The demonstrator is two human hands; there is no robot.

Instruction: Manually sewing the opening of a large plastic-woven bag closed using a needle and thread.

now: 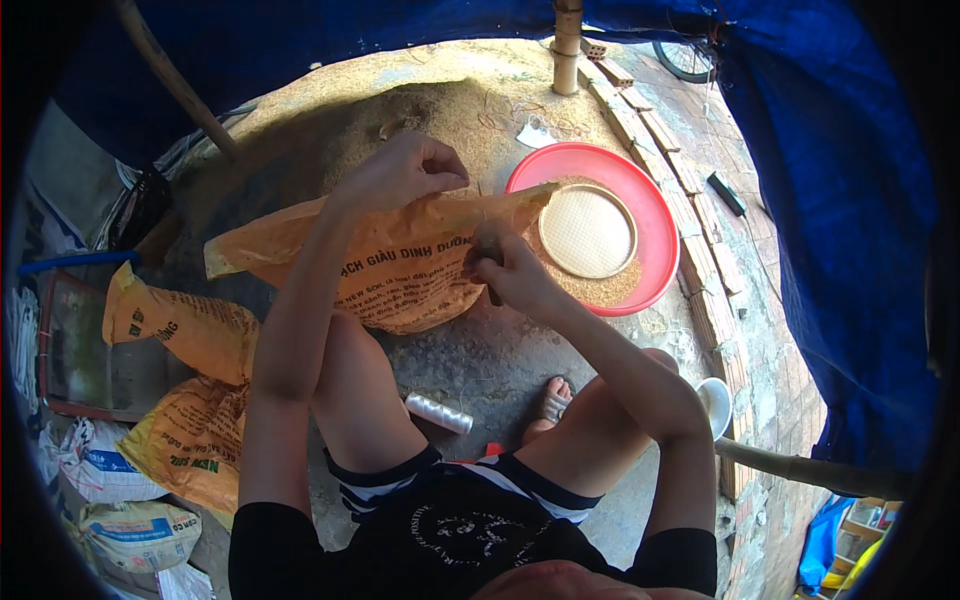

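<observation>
An orange printed sack stands in front of my knees, its top edge running left to right. My left hand is closed in a pinch just above that edge; what lies between the fingertips is too small to make out. Against the front of the sack, near its right end, my right hand grips a dark, slim tool, most of it hidden by the fingers. A spool of white thread lies on the floor between my legs.
A red round tub at the right holds grain husks and a round sieve. Husks spread behind the sack. Other orange sacks lie at left. A brick row and blue tarp border the right.
</observation>
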